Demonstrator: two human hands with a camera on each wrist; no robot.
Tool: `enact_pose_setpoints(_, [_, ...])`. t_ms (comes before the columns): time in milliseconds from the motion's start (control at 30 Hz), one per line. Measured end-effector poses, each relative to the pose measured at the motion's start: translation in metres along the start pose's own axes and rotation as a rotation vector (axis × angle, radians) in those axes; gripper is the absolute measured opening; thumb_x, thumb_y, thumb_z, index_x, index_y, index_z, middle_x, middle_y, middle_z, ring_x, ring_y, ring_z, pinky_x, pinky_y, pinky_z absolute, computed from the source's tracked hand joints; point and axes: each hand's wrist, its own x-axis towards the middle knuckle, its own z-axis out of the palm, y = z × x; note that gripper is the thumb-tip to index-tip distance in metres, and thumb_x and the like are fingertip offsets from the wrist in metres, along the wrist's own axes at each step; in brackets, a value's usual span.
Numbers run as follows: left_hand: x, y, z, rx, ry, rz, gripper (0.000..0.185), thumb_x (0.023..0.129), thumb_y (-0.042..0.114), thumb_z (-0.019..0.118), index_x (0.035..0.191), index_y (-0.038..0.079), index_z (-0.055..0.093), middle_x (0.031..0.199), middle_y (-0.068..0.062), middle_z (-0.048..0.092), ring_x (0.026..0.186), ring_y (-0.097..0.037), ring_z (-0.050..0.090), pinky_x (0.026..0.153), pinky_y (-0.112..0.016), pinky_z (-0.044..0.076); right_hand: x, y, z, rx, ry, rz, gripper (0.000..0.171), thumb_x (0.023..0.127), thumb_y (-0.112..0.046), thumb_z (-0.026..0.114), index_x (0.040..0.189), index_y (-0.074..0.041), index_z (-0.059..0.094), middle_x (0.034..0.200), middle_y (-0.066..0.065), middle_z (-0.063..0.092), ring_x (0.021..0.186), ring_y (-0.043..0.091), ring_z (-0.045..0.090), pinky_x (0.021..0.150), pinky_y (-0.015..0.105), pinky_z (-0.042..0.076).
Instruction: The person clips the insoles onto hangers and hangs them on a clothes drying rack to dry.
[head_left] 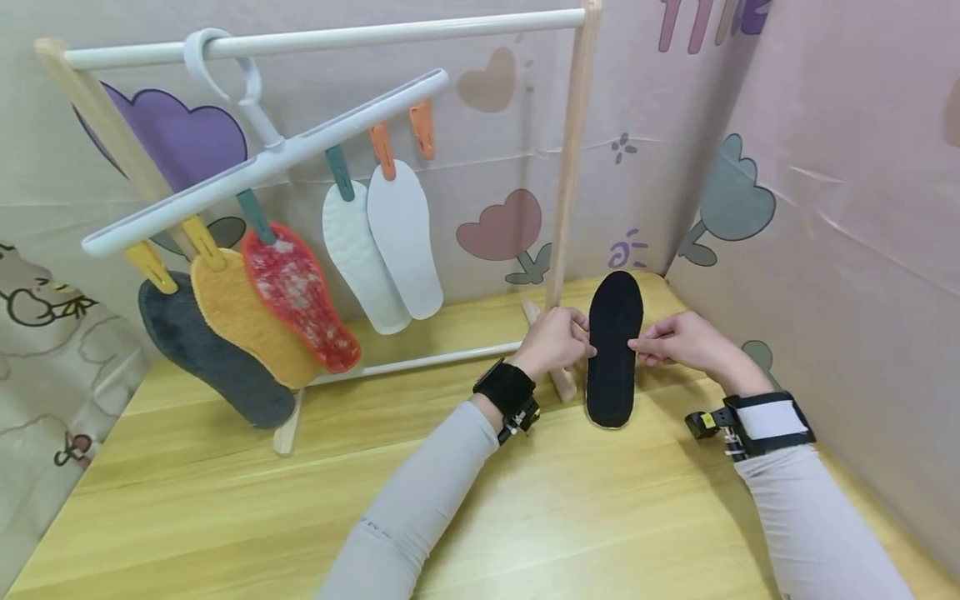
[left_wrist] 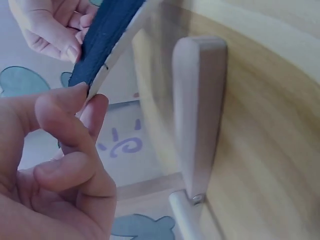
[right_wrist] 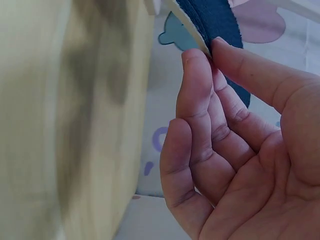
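Insole, black (head_left: 613,346), is held between both hands above the right rear part of the table (head_left: 225,500), beside the upright post of the drying rack (head_left: 567,150).

Surface and room: the table is pale yellow wood with visible grain. Pinkish sheeting printed with hearts and tulips encloses it at the rear and on the right.

Rack: wooden posts carry a white top rail. A white hanger (head_left: 262,162) hooks over the rail and hangs tilted, lower at its left end. Coloured pegs on it hold five insoles: dark grey (head_left: 213,350), orange (head_left: 251,325), red (head_left: 300,296) and two white (head_left: 390,242). One orange peg (head_left: 423,129) holds nothing.

View differences: only the head view shows the rack, the hanger and both grey sleeves with wrist straps. The left wrist view alone shows the rack's wooden foot (left_wrist: 200,115) and the screw joining it to the lower rail. The wrist views show the held insole's pale underside layer, not evident from above.

Held insole: dark fuzzy top face, long axis running away from the person, toe end farthest.

Grip: left hand (head_left: 555,340) pinches the left edge between thumb and fingertips; right hand (head_left: 678,340) pinches the right edge likewise.
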Motion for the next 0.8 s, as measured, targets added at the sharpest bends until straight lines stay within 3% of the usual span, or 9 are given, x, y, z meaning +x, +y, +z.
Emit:
enact_pose_setpoints(100, [-0.003,0.0,-0.007,-0.029,-0.006,0.013,0.027,0.09,0.006,0.084,0.111,0.007,0.067,0.096,-0.004,0.082,0.062,-0.023,0.076,0.058,-0.018,0.054,0.0,-0.005,-0.001,-0.015,-0.007,-0.022,0.034,0.103,-0.029,0.075,0.105,0.005,0.077,0.084,0.003,0.079,0.078,0.009,0.072,0.07,0.024,0.059])
enact_pose_setpoints(400, [-0.015,0.004,-0.024,-0.003,-0.008,0.053,0.02,0.097,0.015,0.081,0.108,0.011,0.064,0.09,-0.001,0.075,0.063,-0.025,0.077,0.057,-0.023,0.058,0.0,-0.021,-0.002,-0.041,-0.026,-0.069,0.03,0.101,-0.028,0.076,0.099,0.002,0.079,0.085,0.006,0.08,0.079,0.013,0.075,0.075,0.027,0.061])
enact_pose_setpoints(500, [-0.02,0.004,-0.029,0.054,0.013,0.076,0.017,0.099,0.021,0.079,0.105,0.014,0.066,0.09,0.003,0.077,0.068,-0.016,0.076,0.082,-0.022,0.058,0.001,-0.027,-0.001,-0.047,-0.032,-0.093,0.027,0.101,-0.026,0.076,0.097,0.001,0.079,0.085,0.007,0.08,0.077,0.011,0.074,0.074,0.026,0.061])
enact_pose_setpoints(567, [-0.023,0.003,-0.033,0.106,0.035,0.096,0.016,0.099,0.025,0.079,0.103,0.016,0.067,0.089,0.005,0.078,0.077,-0.009,0.073,0.1,-0.025,0.052,0.002,-0.03,-0.001,-0.048,-0.037,-0.11,0.026,0.101,-0.025,0.076,0.096,0.0,0.079,0.085,0.007,0.08,0.076,0.012,0.074,0.073,0.024,0.06])
enact_pose_setpoints(600, [-0.024,0.003,-0.034,0.125,0.044,0.105,0.015,0.099,0.027,0.079,0.102,0.017,0.068,0.088,0.007,0.078,0.081,-0.008,0.072,0.103,-0.027,0.049,0.002,-0.031,0.0,-0.052,-0.04,-0.118,0.026,0.101,-0.025,0.076,0.095,0.0,0.079,0.084,0.006,0.08,0.076,0.012,0.074,0.072,0.024,0.059])
enact_pose_setpoints(667, [-0.026,0.002,-0.038,0.156,0.057,0.123,0.015,0.099,0.029,0.078,0.1,0.018,0.068,0.087,0.008,0.078,0.087,-0.007,0.068,0.101,-0.027,0.047,0.003,-0.034,0.0,-0.048,-0.05,-0.132,0.025,0.101,-0.024,0.075,0.096,0.001,0.079,0.084,0.005,0.08,0.076,0.012,0.075,0.072,0.024,0.06])
enact_pose_setpoints(800, [-0.031,0.001,-0.046,0.146,0.061,0.14,0.016,0.1,0.029,0.078,0.098,0.017,0.067,0.086,0.008,0.076,0.084,-0.006,0.067,0.079,-0.021,0.048,0.005,-0.041,0.003,-0.045,-0.063,-0.156,0.024,0.101,-0.022,0.076,0.095,0.001,0.079,0.083,0.003,0.079,0.075,0.01,0.074,0.073,0.024,0.06])
